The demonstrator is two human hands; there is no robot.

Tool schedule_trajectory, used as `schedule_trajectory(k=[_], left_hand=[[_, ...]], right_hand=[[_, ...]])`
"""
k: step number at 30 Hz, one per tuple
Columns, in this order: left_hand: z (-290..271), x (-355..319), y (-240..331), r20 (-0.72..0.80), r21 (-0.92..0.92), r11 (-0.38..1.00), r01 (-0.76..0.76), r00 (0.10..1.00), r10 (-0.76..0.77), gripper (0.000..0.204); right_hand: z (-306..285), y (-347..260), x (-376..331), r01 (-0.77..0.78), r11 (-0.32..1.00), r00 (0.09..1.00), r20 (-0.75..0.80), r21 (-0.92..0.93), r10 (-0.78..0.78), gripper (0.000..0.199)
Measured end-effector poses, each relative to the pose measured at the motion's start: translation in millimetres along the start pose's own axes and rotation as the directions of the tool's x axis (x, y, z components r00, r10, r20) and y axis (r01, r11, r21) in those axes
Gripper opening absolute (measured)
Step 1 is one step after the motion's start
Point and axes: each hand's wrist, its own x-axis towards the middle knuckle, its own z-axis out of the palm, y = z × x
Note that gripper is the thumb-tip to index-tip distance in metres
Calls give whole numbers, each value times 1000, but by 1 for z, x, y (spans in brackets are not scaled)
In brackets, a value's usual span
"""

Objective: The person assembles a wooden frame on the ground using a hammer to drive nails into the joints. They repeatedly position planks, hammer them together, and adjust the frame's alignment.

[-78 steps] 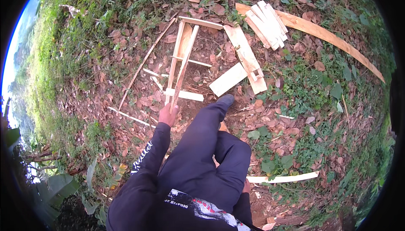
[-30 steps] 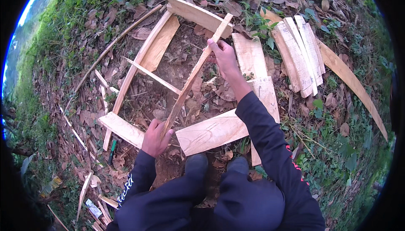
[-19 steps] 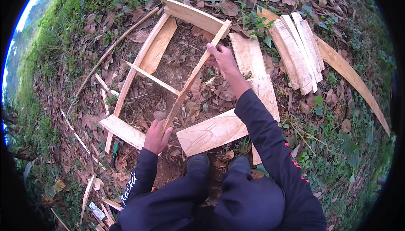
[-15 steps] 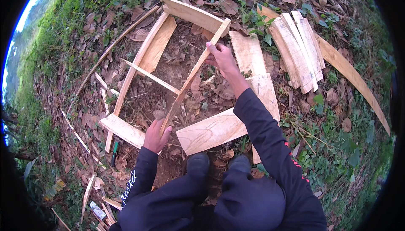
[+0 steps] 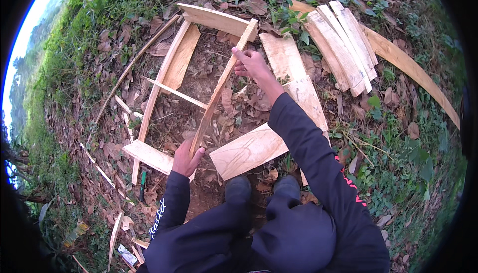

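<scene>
My left hand point(image 5: 185, 161) grips the near end of a long wooden strip point(image 5: 217, 93), with the strip between thumb and fingers. My right hand point(image 5: 255, 68) is beside the strip's far part, thumb at its edge and fingers loosely curled apart from it. The strip stands on edge as the right side of a four-sided wooden frame. A far board point(image 5: 216, 18), a left rail point(image 5: 160, 81) and a near board point(image 5: 148, 155) make the other sides. A thin stick point(image 5: 177, 92) crosses between the strip and the left rail.
Loose boards point(image 5: 251, 148) lie right of the frame, near my shoes point(image 5: 238, 189). Several stacked planks point(image 5: 343, 49) rest on a long curved board point(image 5: 411, 68) at far right. A green-handled tool point(image 5: 143, 186) and wood scraps point(image 5: 115, 233) lie at left among dry leaves.
My right hand's fingers have loosened and come away from the strip. My left hand stays on its near end. The view has shifted slightly, and the frame stands much as before.
</scene>
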Motion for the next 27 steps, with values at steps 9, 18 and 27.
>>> schedule_trajectory(k=[9,18,27], left_hand=[[-40,-18,8,-128,-153,985,73,987,-93,59],[-39,-45,53,-296,-215,974,67,946,-130,17],[16,-34,100,260,-116,993,15,965,16,16]], right_hand=[[-70,-15,-60,330,930,944,39,-159,-328,35],[-187,14,-229,310,869,891,-202,-386,-407,18],[-172,97,-337,153,726,845,-292,-671,-448,14]])
